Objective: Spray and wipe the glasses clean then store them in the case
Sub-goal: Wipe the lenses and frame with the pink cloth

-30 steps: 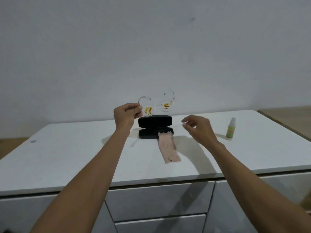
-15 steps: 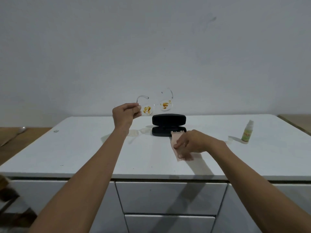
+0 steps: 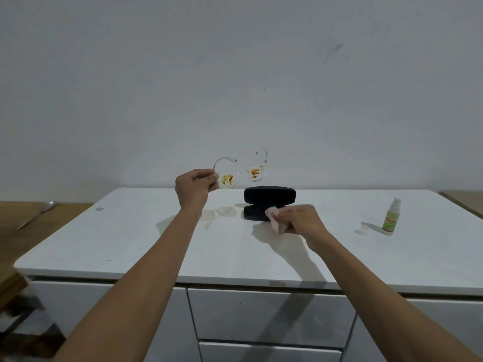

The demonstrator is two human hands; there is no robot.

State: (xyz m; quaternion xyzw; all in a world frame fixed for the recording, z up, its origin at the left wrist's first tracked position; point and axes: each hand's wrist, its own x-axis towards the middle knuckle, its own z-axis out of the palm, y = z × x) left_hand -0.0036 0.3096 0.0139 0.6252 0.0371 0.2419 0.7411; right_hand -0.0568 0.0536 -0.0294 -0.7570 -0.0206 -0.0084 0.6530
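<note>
My left hand (image 3: pixel 194 188) pinches the clear-framed glasses (image 3: pixel 241 175) by one temple and holds them in the air above the white counter (image 3: pixel 130 239). Both lenses carry orange-brown smears. A black glasses case (image 3: pixel 269 195) stands open at the back middle of the counter. Just in front of the case, my right hand (image 3: pixel 300 220) grips a bunched pink cloth (image 3: pixel 274 222), lifted a little off the surface. A small green spray bottle (image 3: pixel 391 218) stands upright to the right, apart from both hands.
White drawers (image 3: pixel 269 317) run below the counter's front edge. A wooden surface (image 3: pixel 31 226) with a spoon on it lies to the left, and another wooden edge shows at the far right. A plain wall rises behind.
My right hand came down onto the pink cloth, gathered it and lifted it in front of the case. My left hand keeps the glasses raised in nearly the same place.
</note>
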